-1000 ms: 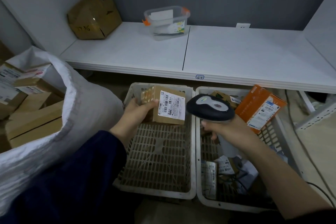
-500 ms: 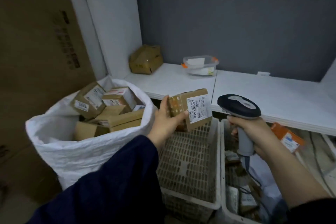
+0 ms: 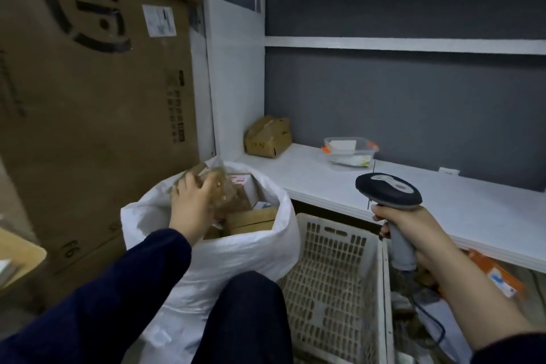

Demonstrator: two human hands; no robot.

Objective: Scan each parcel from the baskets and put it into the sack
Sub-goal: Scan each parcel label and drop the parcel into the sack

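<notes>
Brown cardboard parcel [image 3: 220, 190], blurred, over white sack [image 3: 206, 269]

Dim, even light; motion blur; wide-angle edge distortion.

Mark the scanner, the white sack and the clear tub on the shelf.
scanner [image 3: 387, 190]: head view, on the dark top of its head, above the handle.
white sack [image 3: 224, 261]: head view, on its front wall, below the rim.
clear tub [image 3: 350, 156]: head view, on its front wall.
</notes>
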